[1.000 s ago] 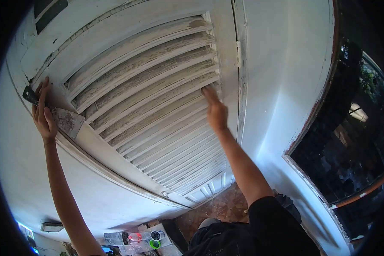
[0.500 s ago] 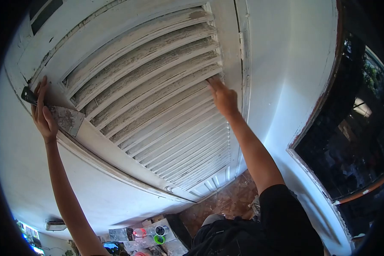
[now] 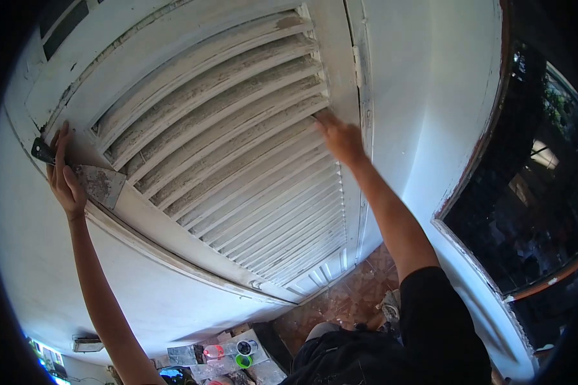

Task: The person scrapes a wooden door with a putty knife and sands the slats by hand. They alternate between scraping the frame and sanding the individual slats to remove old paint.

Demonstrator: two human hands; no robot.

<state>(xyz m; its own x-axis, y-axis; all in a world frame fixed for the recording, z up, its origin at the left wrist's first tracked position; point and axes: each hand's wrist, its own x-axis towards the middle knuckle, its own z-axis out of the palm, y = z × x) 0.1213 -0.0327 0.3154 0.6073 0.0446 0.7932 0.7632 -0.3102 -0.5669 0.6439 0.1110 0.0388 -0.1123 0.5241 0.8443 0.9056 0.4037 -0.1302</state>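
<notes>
Left hand (image 3: 65, 176) grips scraper (image 3: 90, 176) — right hand (image 3: 341, 138) seemingly touches slats (image 3: 225, 147).

White paint on the wooden louvered shutter (image 3: 225, 141) looks matt and rough, its upper slats scraped and gritty, the lower ones smoother. The scraper (image 3: 96, 179) in the left hand (image 3: 64, 173) has a dull metal blade crusted with residue; the plastered wall (image 3: 430, 96) looks smooth and matt.

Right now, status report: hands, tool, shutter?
Left hand gripping putty knife against the frame. Right hand fingers pressed on louvered shutter, near its right edge. Nothing blocking the slats.
</notes>
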